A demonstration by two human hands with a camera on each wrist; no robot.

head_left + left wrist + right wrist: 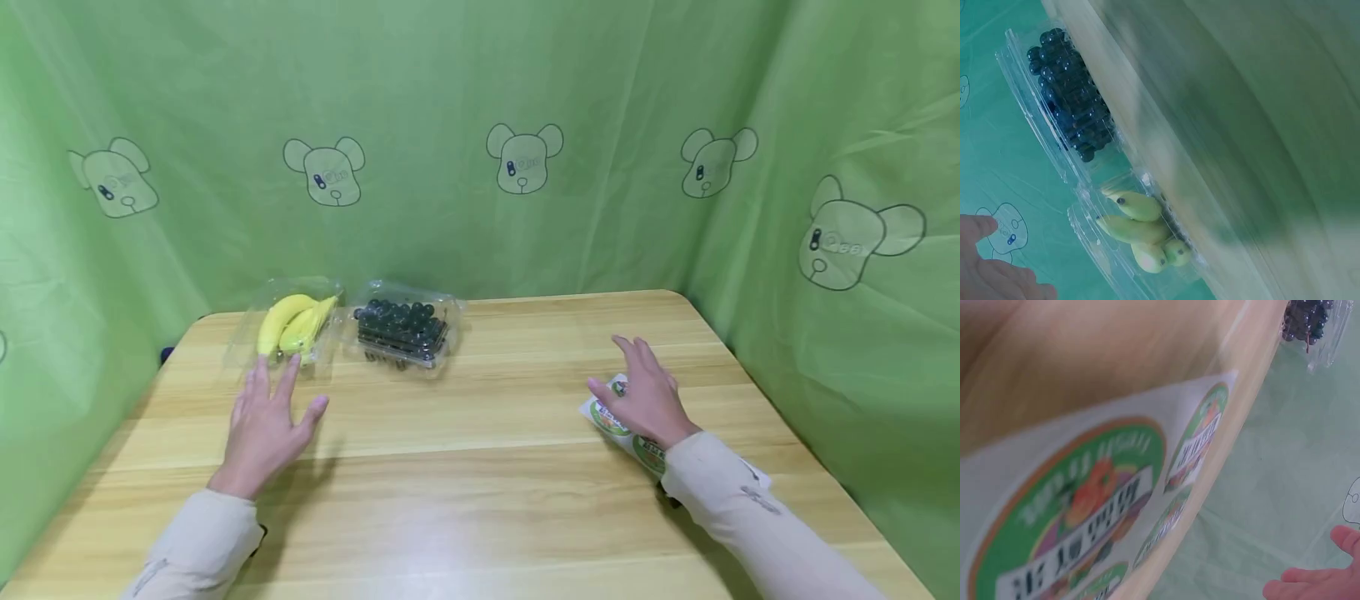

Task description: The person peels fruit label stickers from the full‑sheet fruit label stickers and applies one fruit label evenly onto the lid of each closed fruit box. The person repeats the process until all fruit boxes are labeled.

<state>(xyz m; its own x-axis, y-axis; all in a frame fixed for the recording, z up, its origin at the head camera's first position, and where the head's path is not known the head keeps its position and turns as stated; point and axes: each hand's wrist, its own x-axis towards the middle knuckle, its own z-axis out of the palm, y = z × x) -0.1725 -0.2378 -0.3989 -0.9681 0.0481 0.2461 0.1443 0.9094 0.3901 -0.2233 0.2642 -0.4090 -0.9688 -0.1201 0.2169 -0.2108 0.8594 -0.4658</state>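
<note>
My left hand [262, 433] is held over the table with fingers spread, its fingertips just in front of a clear plastic box of bananas [288, 325]. Beside that box stands a second clear box with dark grapes [405, 325]. In the left wrist view, both the grapes [1072, 94] and the bananas [1141, 228] show through their clear packs. My right hand [648, 396] hovers above a white sheet of round fruit stickers [609, 418], partly covering it, with nothing in its fingers. Large green-rimmed stickers [1085, 506] fill much of the right wrist view.
The wooden table [450, 500] has rounded far corners. A green curtain [427, 83] with printed bear heads closes in the back and both sides. Something small and dark [667, 497] shows under the right sleeve, next to the sheet.
</note>
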